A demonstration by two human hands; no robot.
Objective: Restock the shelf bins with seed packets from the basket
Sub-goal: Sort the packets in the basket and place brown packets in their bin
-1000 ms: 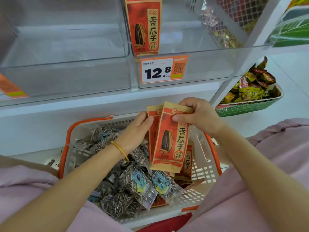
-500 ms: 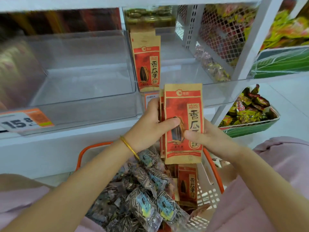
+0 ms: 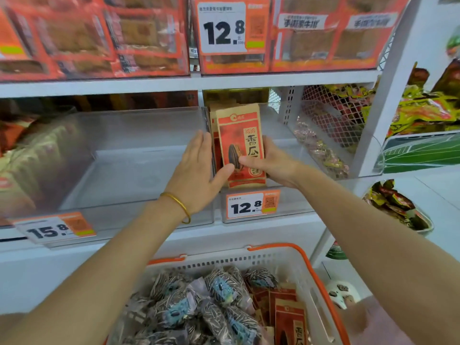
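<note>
white shop shelving fills the wall in front of me, boxed snacks on the top row and clear bins on the row below. the work is at the right-hand clear plastic bin [image 3: 298, 195], the one with the orange 12.8 price tag [image 3: 251, 205]. the right hand [image 3: 271, 165] grips a small stack of red-and-brown paper seed packets [image 3: 239, 135], thumb across the front and fingers curled behind. it holds them upright at the bin's left end.

the left hand [image 3: 196, 170] lies flat beside the stack, fingers straight and together by the dividing wall, with the thumb pressing the front packet low down.

to my eye the stack is about to be seated. it wants squaring between both hands, then lowering until the bottom edges rest on the bin floor, printed faces forward, tight against the brown-topped packets [image 3: 221, 108] behind. letting go early would probably fan them out.

the white plastic basket with an orange rim [image 3: 321, 282] sits below the shelf, holding striped clear packets [image 3: 219, 290] and more red ones [image 3: 288, 317].
</note>
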